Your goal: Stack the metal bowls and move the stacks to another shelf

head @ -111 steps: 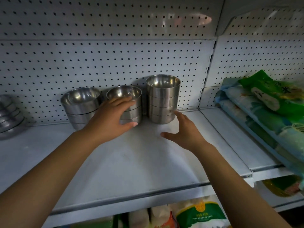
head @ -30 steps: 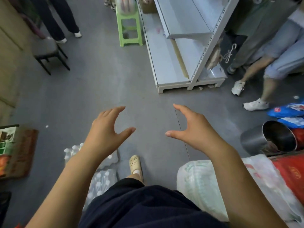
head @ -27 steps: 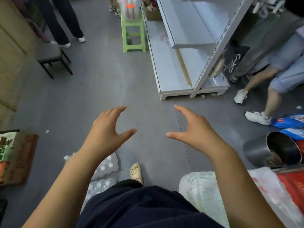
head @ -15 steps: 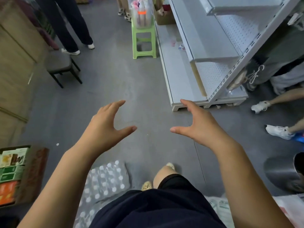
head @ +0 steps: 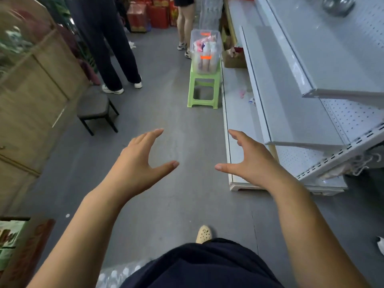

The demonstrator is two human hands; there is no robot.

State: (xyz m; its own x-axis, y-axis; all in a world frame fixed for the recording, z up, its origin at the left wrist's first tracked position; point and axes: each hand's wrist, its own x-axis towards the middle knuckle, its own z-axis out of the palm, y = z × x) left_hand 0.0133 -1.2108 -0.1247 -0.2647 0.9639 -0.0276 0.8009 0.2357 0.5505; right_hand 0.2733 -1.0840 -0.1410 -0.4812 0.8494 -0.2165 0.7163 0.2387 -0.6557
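Note:
My left hand (head: 139, 161) and my right hand (head: 249, 161) are held out in front of me above the grey floor, palms facing each other with fingers spread, and neither holds anything. A white metal shelf unit (head: 291, 96) with bare tiers runs along the right. On its upper tier at the top right edge lies a shiny metal bowl (head: 338, 5), only partly in view and blurred. The bowl stacks from the earlier shelf are out of sight.
A green plastic stool (head: 204, 88) carrying a clear bin (head: 205, 51) stands by the shelf's near end. A dark stool (head: 94, 107) and wooden cabinet (head: 29, 90) are at left. People's legs (head: 112, 48) stand in the aisle ahead. Boxes (head: 18, 246) sit at lower left.
I have turned away from the shelf with the bowl stacks; both hands came off them holding nothing. Over the last second my view has risen along the aisle toward the white shelf unit.

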